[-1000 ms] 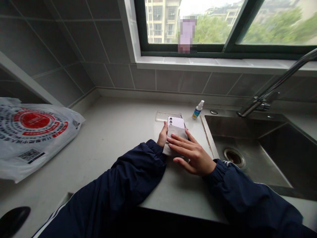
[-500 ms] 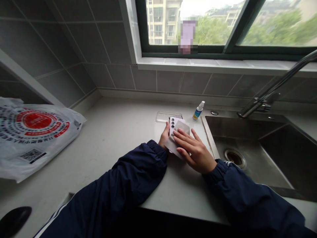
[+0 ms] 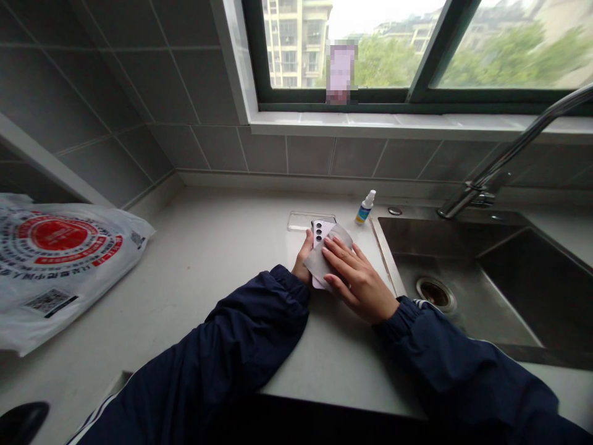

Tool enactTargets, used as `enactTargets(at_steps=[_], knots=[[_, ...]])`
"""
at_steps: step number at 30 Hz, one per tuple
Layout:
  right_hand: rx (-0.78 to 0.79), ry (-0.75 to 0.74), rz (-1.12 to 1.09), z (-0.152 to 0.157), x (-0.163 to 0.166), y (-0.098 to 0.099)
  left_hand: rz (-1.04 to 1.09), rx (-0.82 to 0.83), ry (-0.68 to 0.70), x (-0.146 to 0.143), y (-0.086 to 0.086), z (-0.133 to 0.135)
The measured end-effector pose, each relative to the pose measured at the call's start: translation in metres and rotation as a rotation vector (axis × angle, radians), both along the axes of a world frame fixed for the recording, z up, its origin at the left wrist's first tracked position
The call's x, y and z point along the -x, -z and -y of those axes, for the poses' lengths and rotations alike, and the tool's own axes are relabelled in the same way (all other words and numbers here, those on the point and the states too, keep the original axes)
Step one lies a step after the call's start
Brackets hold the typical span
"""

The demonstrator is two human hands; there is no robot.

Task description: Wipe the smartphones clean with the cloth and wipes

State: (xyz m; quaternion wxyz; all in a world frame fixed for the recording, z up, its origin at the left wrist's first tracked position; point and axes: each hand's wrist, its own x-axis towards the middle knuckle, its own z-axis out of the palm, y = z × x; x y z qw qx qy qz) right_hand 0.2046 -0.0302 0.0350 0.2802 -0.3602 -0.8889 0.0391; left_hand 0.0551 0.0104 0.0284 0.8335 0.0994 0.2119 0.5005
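Observation:
My left hand [image 3: 303,256] grips a pale lilac phone [image 3: 326,227] by its left side, with the back and its camera lenses facing up. A thin light-grey cloth [image 3: 317,264] lies slantwise across the phone's back. Pressed down on that cloth, my right hand [image 3: 359,278] holds it against the phone, its fingers long and close together and the thumb apart. Just behind the phone, a clear phone case [image 3: 296,221] rests on the counter. Right of it stands a small spray bottle [image 3: 364,209] with a white top and a blue and yellow label.
The pale counter [image 3: 222,235] meets a steel sink [image 3: 467,259] on my right, under a curved tap [image 3: 504,151]. A white plastic bag [image 3: 78,259] with red print lies at the left. A tiled wall and a window stand behind.
My right hand has shifted the cloth slightly down and left over the phone, baring the phone's lower edge. The whole view has turned a little.

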Motion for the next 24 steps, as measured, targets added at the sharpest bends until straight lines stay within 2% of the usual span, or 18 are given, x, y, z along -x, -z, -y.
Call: enactTargets(at_steps=[4, 24], knots=[[0.022, 0.043, 0.013, -0.002, 0.0, 0.003, -0.018, -0.015, -0.014, -0.001, 0.0, 0.001], [0.062, 0.036, -0.027, -0.006, -0.002, 0.005, -0.015, 0.032, 0.003, -0.002, -0.01, 0.002]])
